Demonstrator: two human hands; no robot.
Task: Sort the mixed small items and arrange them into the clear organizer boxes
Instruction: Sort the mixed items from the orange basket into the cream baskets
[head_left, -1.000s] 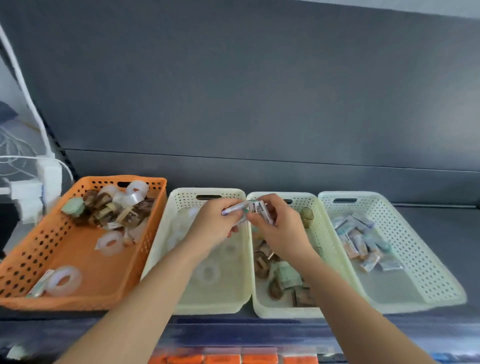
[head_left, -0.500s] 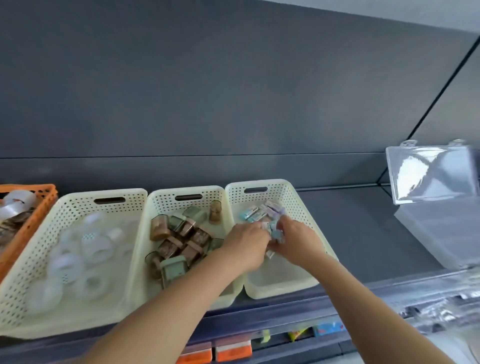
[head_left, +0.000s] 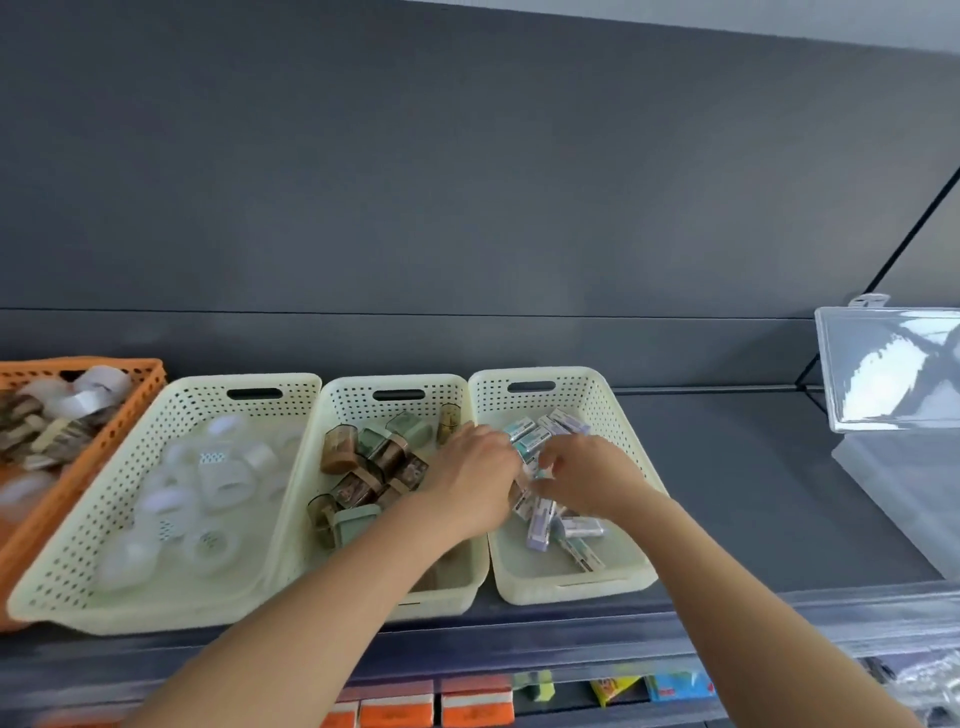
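A matte dark grey back panel rises behind a dark grey shelf, crossed low down by a thin horizontal seam. A black diagonal edge marks the right corner. Orange-and-white boxes sit on a lower level.

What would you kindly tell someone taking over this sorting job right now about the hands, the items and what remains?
Left hand: on the packets in the right cream basket; grip hidden.
Right hand: fingers curled among those packets; grip unclear.
Done: tape rolls sit in the left cream basket, brown and green items in the middle cream basket.
Left: mixed items lie in the orange basket; the clear organizer box stands open at right, contents unclear.
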